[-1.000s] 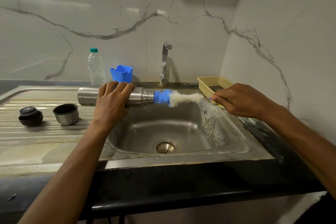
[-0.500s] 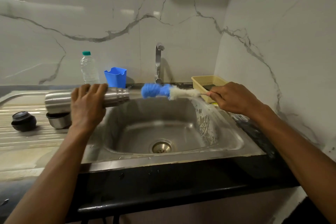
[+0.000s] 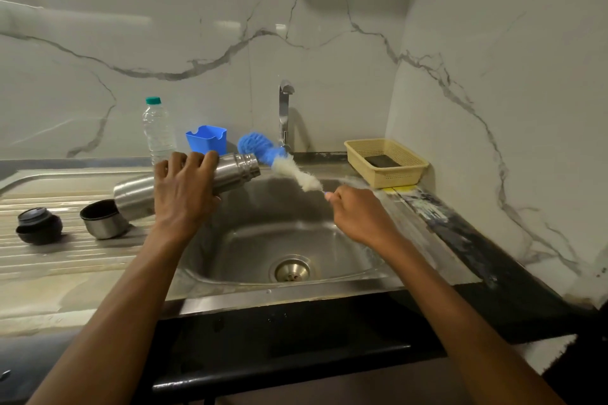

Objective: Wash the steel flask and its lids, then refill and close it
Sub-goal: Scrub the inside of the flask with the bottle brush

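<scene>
Over the left edge of the sink (image 3: 263, 299), your left hand (image 3: 184, 187) is wrapping around the middle of the steel flask (image 3: 235, 169), which is tilting with its open mouth up and toward the sink's centre and its base hanging low over the draining side. Above the sink's right half, your right hand (image 3: 358, 214) is pinching only the very end of the bottle brush (image 3: 289, 168). The brush is fully out of the flask, with its blue tip sitting just behind the mouth; can't tell if they're touching. Main risk: you're gripping a possibly wet steel body one-handed, so it could be slipping and dropping into the sink. Second risk: the flask base is hovering right by the steel cup lid (image 3: 103, 219) left of the sink, so a swing could be knocking it, or the black inner lid (image 3: 39, 225) further left, off the ribbed board. Third: you're holding the handle so far back that the head is probably flexing, so it could be missing the mouth and flicking drops. Behind the sink, the head is close to the tap (image 3: 284, 115) and the blue holder (image 3: 207, 140), and a wide swing could be clipping either.
</scene>
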Demonstrator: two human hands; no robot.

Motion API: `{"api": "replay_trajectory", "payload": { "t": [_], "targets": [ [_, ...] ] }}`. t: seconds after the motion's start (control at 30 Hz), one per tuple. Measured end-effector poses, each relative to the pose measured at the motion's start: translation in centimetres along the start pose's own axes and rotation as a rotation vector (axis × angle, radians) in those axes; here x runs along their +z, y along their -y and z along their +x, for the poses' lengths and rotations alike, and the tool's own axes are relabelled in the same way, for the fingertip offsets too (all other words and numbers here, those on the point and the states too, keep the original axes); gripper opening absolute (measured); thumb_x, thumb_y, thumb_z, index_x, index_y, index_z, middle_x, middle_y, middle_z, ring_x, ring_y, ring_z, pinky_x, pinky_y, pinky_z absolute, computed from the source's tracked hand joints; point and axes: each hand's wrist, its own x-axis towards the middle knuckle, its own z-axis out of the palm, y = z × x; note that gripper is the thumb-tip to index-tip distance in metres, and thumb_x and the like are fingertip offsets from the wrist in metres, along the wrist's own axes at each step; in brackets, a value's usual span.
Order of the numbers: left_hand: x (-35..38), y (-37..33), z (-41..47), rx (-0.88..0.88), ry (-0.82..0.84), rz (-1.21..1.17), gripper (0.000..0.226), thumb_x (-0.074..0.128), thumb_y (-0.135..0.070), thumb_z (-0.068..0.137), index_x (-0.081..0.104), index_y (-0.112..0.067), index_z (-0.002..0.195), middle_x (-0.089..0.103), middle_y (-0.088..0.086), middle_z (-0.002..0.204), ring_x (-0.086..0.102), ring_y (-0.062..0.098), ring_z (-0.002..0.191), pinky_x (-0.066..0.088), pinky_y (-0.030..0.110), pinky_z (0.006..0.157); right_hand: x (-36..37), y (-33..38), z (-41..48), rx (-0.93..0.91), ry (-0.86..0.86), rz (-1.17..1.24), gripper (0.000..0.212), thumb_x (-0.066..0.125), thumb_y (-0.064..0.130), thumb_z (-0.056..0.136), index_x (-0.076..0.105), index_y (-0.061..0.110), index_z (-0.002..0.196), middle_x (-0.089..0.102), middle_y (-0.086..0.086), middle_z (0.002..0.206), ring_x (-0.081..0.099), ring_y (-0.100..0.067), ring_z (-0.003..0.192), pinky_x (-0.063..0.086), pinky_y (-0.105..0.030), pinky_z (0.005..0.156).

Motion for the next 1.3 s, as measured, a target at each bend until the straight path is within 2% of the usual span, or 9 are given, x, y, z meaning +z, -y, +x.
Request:
{"api": "replay_trajectory", "payload": {
  "t": [0.2, 0.3, 0.37, 0.47, 0.57, 0.67, 1.0, 1.13, 1.3],
  "targets": [
    [0.0, -1.0, 1.2, -0.018, 0.087, 0.028, 0.069, 0.081, -0.041, 0.06, 0.054, -0.025, 0.121, 0.067, 0.01, 0.103, 0.055, 0.037, 0.099, 0.042, 0.045, 0.084, 0.5, 2.9, -1.7, 0.088, 0.078, 0.125, 0.024, 0.043, 0.029, 0.106, 0.058, 0.011, 0.105, 0.067, -0.005, 0.087, 0.065, -0.018, 0.078, 0.049, -0.033, 0.068],
    [0.1, -1.1, 1.5, -0.023, 0.113, 0.007, 0.063, 0.076, -0.036, 0.063, 0.054, -0.026, 0.121, 0.067, 0.008, 0.097, 0.054, 0.035, 0.1, 0.041, 0.043, 0.083, 0.2, 3.4, -3.4, 0.091, -0.018, 0.087, 0.022, 0.042, 0.027, 0.107, 0.055, 0.015, 0.12, 0.061, 0.003, 0.087, 0.056, -0.006, 0.07, 0.036, -0.019, 0.056],
    [0.3, -1.2, 1.5, -0.024, 0.135, -0.007, 0.061, 0.074, -0.034, 0.065, 0.054, -0.026, 0.122, 0.066, 0.007, 0.095, 0.055, 0.034, 0.1, 0.041, 0.042, 0.082, -0.1, 4.2, -4.3, 0.054, -0.109, 0.031, 0.031, 0.043, 0.022, 0.106, 0.049, 0.02, 0.137, 0.055, 0.007, 0.087, 0.049, -0.003, 0.067, 0.028, -0.013, 0.053],
    [0.5, -1.3, 1.5, -0.035, 0.131, -0.053, 0.061, 0.073, -0.031, 0.066, 0.054, -0.023, 0.123, 0.062, 0.008, 0.091, 0.06, 0.035, 0.092, 0.044, 0.042, 0.082, 0.3, 5.8, -5.0, -0.02, -0.118, -0.013, 0.052, 0.046, 0.014, 0.103, 0.036, 0.025, 0.152, 0.054, 0.004, 0.093, 0.051, -0.011, 0.077, 0.033, -0.016, 0.057],
    [0.3, -1.5, 1.6, -0.061, 0.14, -0.095, 0.06, 0.073, -0.03, 0.066, 0.053, -0.022, 0.122, 0.058, 0.007, 0.085, 0.063, 0.036, 0.082, 0.043, 0.04, 0.074, 1.4, 7.0, -5.8, -0.053, -0.07, -0.068, 0.059, 0.046, 0.015, 0.102, 0.026, 0.026, 0.157, 0.058, -0.001, 0.102, 0.057, -0.013, 0.086, 0.048, -0.025, 0.073],
    [-0.1, -1.0, 1.7, -0.111, 0.144, -0.123, 0.052, 0.073, -0.031, 0.065, 0.054, -0.021, 0.112, 0.05, 0.003, 0.079, 0.062, 0.035, 0.08, 0.037, 0.036, 0.067, 1.5, 7.4, -7.5, -0.023, -0.016, -0.08, 0.062, 0.046, 0.015, 0.103, 0.019, 0.024, 0.158, 0.06, -0.003, 0.114, 0.06, -0.015, 0.096, 0.05, -0.026, 0.081],
    [-0.9, -1.6, 1.6, -0.069, 0.122, -0.053, 0.052, 0.073, -0.031, 0.068, 0.056, -0.021, 0.115, 0.056, 0.005, 0.084, 0.062, 0.034, 0.086, 0.039, 0.038, 0.072, 1.9, 8.8, -4.2, -0.037, -0.052, -0.106, 0.053, 0.047, 0.009, 0.099, 0.035, 0.014, 0.151, 0.062, -0.005, 0.094, 0.062, -0.019, 0.08, 0.045, -0.03, 0.063],
    [-1.0, -0.1, 1.5, -0.153, 0.107, -0.083, 0.046, 0.074, -0.031, 0.066, 0.055, -0.02, 0.107, 0.048, 0.002, 0.079, 0.061, 0.035, 0.083, 0.037, 0.036, 0.069, 1.6, 7.9, -7.5, -0.047, 0.02, -0.07, 0.058, 0.047, 0.01, 0.1, 0.029, 0.02, 0.154, 0.061, 0.001, 0.095, 0.061, -0.013, 0.08, 0.053, -0.028, 0.071],
    [-1.3, -2.3, 1.1, -0.047, 0.126, -0.059, 0.049, 0.072, -0.029, 0.072, 0.054, -0.02, 0.116, 0.056, 0.006, 0.086, 0.062, 0.033, 0.088, 0.044, 0.041, 0.076, 1.8, 9.3, -5.0, -0.06, -0.063, -0.133, 0.05, 0.046, 0.009, 0.1, 0.035, 0.012, 0.149, 0.059, -0.005, 0.093, 0.062, -0.02, 0.08, 0.043, -0.029, 0.064]
  ]
}}
